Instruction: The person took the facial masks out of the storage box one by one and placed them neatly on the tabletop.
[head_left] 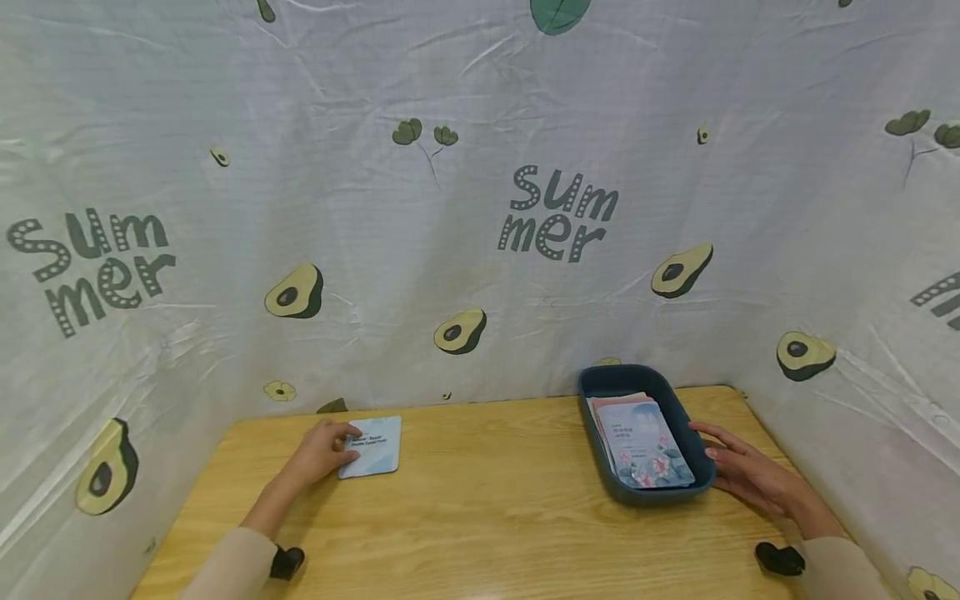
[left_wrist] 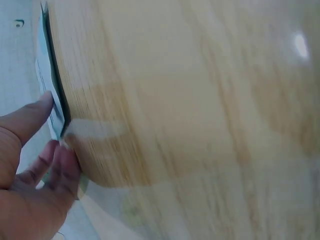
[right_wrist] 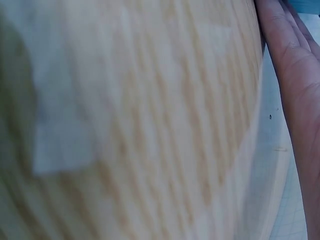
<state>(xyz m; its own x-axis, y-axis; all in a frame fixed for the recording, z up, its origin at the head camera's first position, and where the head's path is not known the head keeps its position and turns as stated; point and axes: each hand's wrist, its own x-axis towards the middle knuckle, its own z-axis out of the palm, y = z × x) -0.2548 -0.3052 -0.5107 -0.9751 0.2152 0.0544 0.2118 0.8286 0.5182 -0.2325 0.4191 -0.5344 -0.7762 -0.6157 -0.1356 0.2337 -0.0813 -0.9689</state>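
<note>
At the table's left lies a flat, pale blue sachet (head_left: 378, 446) with dark printed text. My left hand (head_left: 324, 450) pinches its left edge; the left wrist view shows the thumb (left_wrist: 37, 117) against the sachet's face and the other fingertips right at its edge. On the right stands a dark blue plastic basket (head_left: 652, 497). Inside it are several flat sachets, the top one a floral sachet (head_left: 645, 442) with pink flowers, over a pinkish one. My right hand (head_left: 750, 471) rests against the basket's right side, fingers extended toward the rim.
The wooden table (head_left: 495, 500) carries both items, with bare wood between them. A white cloth (head_left: 465, 250) printed with avocados and "summer" hangs behind the table and along both sides. The basket stands near the table's back right corner.
</note>
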